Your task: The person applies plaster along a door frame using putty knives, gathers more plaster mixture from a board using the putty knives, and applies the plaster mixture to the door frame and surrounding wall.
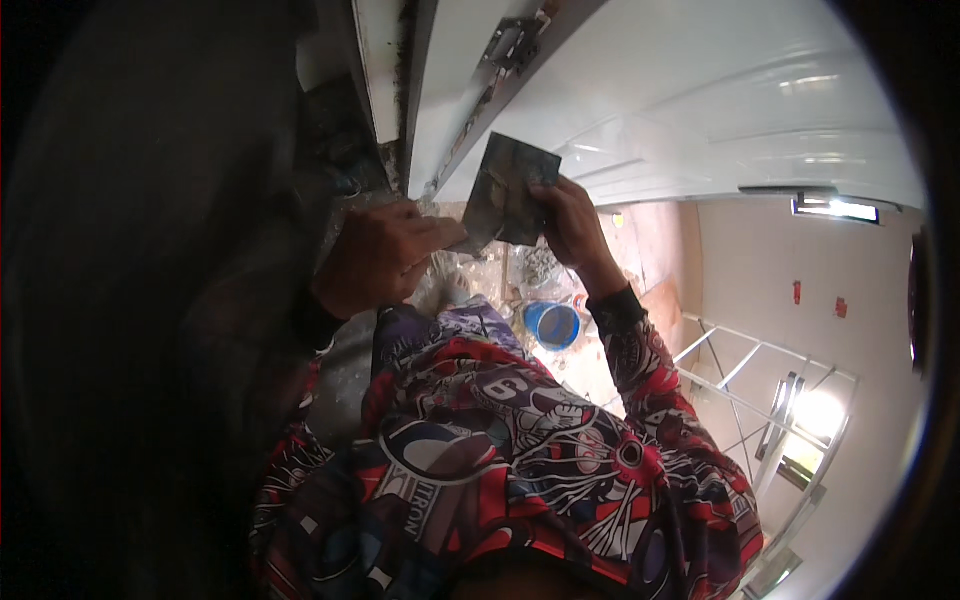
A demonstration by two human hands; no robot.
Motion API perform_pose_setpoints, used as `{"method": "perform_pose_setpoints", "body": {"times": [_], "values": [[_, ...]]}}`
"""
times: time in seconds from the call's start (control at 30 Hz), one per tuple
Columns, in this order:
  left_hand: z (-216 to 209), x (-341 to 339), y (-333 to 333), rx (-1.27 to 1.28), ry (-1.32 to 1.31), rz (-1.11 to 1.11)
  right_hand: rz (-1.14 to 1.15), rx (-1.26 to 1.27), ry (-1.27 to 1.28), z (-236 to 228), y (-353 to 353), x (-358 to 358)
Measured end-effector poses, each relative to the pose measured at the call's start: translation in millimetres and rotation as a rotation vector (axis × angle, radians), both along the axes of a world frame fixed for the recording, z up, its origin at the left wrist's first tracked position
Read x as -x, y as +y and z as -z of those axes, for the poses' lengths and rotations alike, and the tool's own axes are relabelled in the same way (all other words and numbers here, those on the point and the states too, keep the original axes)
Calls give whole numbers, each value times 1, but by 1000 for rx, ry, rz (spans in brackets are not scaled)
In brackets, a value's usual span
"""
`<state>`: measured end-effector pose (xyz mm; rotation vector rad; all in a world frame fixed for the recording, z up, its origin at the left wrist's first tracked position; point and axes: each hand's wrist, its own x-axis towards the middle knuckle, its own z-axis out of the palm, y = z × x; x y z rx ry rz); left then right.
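My right hand [572, 225] grips a flat, dark, smeared metal plate [520, 175] by its right edge, holding it up close to a white door [700, 110]. My left hand [385, 255] holds a second dark blade [478, 222] whose edge lies against the lower left of that plate. Both hands sit just below the door's hinge edge, where a metal hinge [512, 45] shows. I wear a long-sleeved shirt [500, 450] with a red, black and white print.
A dark wall [150, 250] fills the left. Between door and white frame [385, 60] runs a rough, dirty gap. On the floor below stand a blue bucket [553, 325] and scattered debris. A metal scaffold frame [760, 390] stands at the right.
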<state>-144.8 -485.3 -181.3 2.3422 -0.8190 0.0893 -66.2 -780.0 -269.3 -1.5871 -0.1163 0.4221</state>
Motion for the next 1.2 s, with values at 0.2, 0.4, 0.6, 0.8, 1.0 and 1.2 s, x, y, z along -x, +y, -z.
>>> {"method": "perform_pose_setpoints", "body": {"times": [0.2, 0.4, 0.6, 0.8, 1.0, 1.2], "values": [[49, 4, 22, 441, 177, -142, -159, 722, -658, -37, -6, 13], [40, 1, 51, 832, 202, -666, -151, 424, -260, -28, -8, 31], [15, -58, 5, 581, -719, -772, 110, -230, 317, -50, -15, 38], [11, -74, -5, 605, -707, -805, -66, 342, -104, -38, -34, 37], [11, -74, -33, 633, -739, -909, 202, 5, 108, -25, -35, 44], [26, -99, -53, 600, -817, -1030, 86, 5, 169, -45, -15, 48]]}}
